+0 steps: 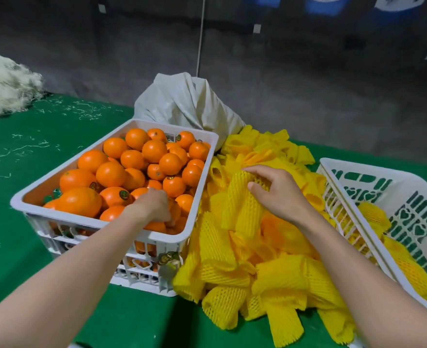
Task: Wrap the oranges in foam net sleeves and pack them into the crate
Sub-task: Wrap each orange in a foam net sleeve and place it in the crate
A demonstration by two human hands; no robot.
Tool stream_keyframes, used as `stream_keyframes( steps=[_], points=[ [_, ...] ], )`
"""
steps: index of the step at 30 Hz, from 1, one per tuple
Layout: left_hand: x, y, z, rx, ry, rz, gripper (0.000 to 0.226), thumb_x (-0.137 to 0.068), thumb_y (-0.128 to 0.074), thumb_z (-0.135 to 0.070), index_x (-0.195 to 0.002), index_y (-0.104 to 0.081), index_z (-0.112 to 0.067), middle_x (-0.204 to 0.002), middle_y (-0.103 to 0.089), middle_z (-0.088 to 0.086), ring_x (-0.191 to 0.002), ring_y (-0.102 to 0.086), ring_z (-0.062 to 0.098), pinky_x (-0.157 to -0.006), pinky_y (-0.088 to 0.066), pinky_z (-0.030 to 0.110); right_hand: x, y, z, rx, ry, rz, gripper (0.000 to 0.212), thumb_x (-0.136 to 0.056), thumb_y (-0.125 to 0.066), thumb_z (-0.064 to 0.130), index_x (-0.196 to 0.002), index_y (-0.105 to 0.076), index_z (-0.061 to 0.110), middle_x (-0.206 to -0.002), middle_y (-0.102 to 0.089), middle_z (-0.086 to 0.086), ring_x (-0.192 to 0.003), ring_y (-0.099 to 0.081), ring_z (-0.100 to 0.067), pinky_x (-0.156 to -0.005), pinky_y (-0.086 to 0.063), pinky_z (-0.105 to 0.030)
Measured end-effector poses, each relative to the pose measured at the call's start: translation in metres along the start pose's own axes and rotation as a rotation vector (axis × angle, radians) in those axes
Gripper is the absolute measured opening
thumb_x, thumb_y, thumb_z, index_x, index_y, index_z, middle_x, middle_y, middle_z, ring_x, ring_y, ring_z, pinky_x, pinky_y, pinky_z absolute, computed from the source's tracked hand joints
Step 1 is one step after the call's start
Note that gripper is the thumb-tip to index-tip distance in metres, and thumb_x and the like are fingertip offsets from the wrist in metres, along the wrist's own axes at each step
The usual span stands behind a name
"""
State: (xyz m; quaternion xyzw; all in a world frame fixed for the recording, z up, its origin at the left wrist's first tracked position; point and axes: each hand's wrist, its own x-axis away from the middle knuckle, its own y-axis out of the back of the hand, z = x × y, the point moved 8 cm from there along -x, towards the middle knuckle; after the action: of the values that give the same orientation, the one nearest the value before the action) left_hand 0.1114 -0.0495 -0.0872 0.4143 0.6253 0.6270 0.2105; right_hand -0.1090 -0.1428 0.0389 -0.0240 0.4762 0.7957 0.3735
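Observation:
A white plastic crate on the left holds several bare oranges. My left hand reaches into its near right corner, fingers curled down around an orange that is mostly hidden under the hand. A heap of yellow foam net sleeves lies between the crates. My right hand pinches one yellow sleeve at the top of the heap. A second white crate at the right holds a few sleeved oranges.
A green cloth covers the table, littered with white shreds. A grey-white sack stands behind the orange crate. A pile of white fibre lies at the far left. The dark floor lies beyond.

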Motion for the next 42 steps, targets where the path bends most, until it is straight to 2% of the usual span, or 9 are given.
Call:
stream_keyframes(
  steps=[3,6,9,15,19,24,31,38,42],
  points=[
    [-0.002,0.010,0.002,0.247,0.002,-0.117,0.064,-0.069,-0.083,-0.021,-0.121,-0.048,-0.008,-0.119,-0.055,0.015,-0.097,-0.054,0.028,-0.066,-0.045,0.032,0.005,0.005,-0.007,-0.055,-0.033,-0.016,0.027,-0.087,-0.062,0.009,-0.114,-0.061,0.013,-0.110,-0.061,0.004,-0.107,-0.055,-0.014,-0.089,-0.042,-0.027],
    [0.009,0.031,0.000,0.950,-0.076,-0.235,0.073,-0.065,-0.084,-0.004,-0.125,-0.046,-0.024,-0.128,-0.050,0.012,-0.106,-0.056,0.031,-0.075,-0.051,0.037,0.011,0.011,-0.018,-0.224,-0.122,-0.018,0.018,-0.087,-0.062,0.003,-0.103,-0.059,0.010,-0.101,-0.057,0.004,-0.102,-0.054,-0.012,-0.088,-0.040,-0.020],
    [0.035,0.049,-0.034,1.487,-0.309,-0.112,0.068,-0.069,-0.074,0.008,-0.112,-0.052,-0.039,-0.126,-0.051,0.005,-0.093,-0.068,0.024,-0.066,-0.059,0.031,0.019,0.010,-0.019,-0.571,-0.213,0.028,0.024,-0.087,-0.055,-0.006,-0.088,-0.057,0.018,-0.087,-0.058,0.007,-0.083,-0.054,-0.002,-0.075,-0.042,-0.007],
    [0.081,0.074,-0.111,1.750,-0.532,0.043,0.075,-0.067,-0.059,0.022,-0.120,-0.053,-0.032,-0.117,-0.057,0.004,-0.086,-0.069,0.018,-0.060,-0.056,0.027,0.035,0.003,-0.013,-0.993,-0.264,0.190,0.026,-0.089,-0.043,-0.009,-0.092,-0.058,0.012,-0.079,-0.063,-0.004,-0.072,-0.059,-0.012,-0.072,-0.046,-0.025],
    [0.091,0.059,-0.154,2.060,-0.467,0.259,0.061,-0.071,-0.070,-0.018,-0.129,-0.052,-0.023,-0.130,-0.058,0.013,-0.110,-0.061,0.034,-0.086,-0.052,0.045,0.049,0.006,-0.014,-1.072,-0.224,0.256,0.016,-0.084,-0.050,0.001,-0.093,-0.059,0.012,-0.075,-0.068,0.004,-0.070,-0.063,-0.007,-0.070,-0.050,-0.021],
    [0.085,0.027,-0.185,2.066,-0.331,0.201,0.046,-0.076,-0.062,-0.016,-0.120,-0.059,-0.028,-0.112,-0.067,0.011,-0.083,-0.072,0.023,-0.064,-0.060,0.035,0.068,0.009,-0.023,-1.122,-0.219,0.356,0.020,-0.077,-0.053,0.008,-0.097,-0.058,0.009,-0.079,-0.069,0.004,-0.072,-0.064,-0.006,-0.071,-0.052,-0.019],
    [0.081,0.001,-0.207,1.797,-0.242,0.013,0.023,-0.089,-0.056,-0.006,-0.100,-0.059,-0.025,-0.059,-0.066,-0.006,-0.051,-0.062,0.005,-0.046,-0.045,0.014,0.083,0.015,-0.051,-0.845,-0.332,0.299,0.021,-0.093,-0.047,-0.002,-0.092,-0.060,0.014,-0.083,-0.062,-0.006,-0.075,-0.058,-0.011,-0.073,-0.046,-0.020],
    [0.088,-0.019,-0.223,2.043,-0.202,0.115,0.012,-0.089,-0.058,-0.016,-0.094,-0.061,-0.026,-0.061,-0.061,-0.003,-0.049,-0.056,0.011,-0.045,-0.046,0.022,0.091,0.033,-0.085,-0.693,-0.462,-0.109,0.020,-0.093,-0.044,0.003,-0.084,-0.058,0.013,-0.077,-0.052,-0.017,-0.070,-0.045,-0.025,-0.064,-0.037,-0.038],
    [0.090,-0.022,-0.227,2.058,-0.257,0.167,0.016,-0.079,-0.063,-0.024,-0.094,-0.062,-0.025,-0.071,-0.065,-0.002,-0.055,-0.062,0.015,-0.046,-0.049,0.026,0.092,0.042,-0.087,-0.574,-0.367,-0.172,0.027,-0.096,-0.042,0.000,-0.080,-0.053,0.019,-0.071,-0.053,-0.002,-0.059,-0.052,-0.003,-0.059,-0.041,-0.022]
  ],
)
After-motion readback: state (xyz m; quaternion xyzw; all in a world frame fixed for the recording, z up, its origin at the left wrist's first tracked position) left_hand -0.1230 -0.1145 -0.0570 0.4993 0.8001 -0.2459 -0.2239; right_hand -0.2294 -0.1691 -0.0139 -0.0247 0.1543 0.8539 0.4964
